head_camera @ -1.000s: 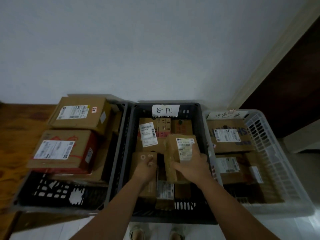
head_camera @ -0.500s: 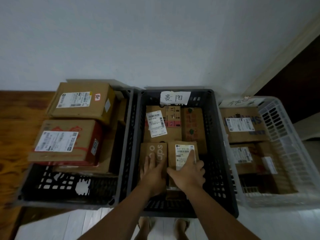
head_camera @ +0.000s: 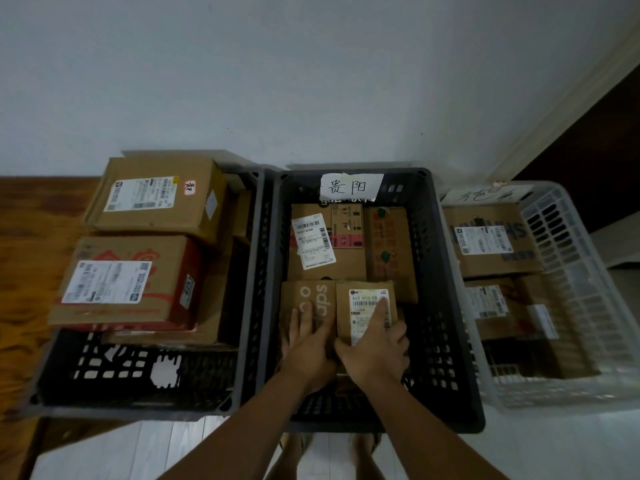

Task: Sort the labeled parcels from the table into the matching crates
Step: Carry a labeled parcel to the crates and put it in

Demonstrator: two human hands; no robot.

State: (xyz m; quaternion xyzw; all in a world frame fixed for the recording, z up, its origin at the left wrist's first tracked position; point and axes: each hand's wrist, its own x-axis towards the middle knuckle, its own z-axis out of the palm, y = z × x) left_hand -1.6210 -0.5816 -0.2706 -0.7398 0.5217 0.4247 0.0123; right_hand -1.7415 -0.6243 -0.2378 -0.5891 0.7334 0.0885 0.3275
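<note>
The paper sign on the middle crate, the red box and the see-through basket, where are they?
paper sign (head_camera: 351,187): head view, middle of the paper.
red box (head_camera: 117,282): head view, its white label.
see-through basket (head_camera: 595,306): head view, right side wall.

Small brown parcel (head_camera: 364,299) with white barcode label, lying flat in dark grey middle crate (head_camera: 445,271), touching brown parcel printed "ops" (head_camera: 308,294) on its left.
</note>
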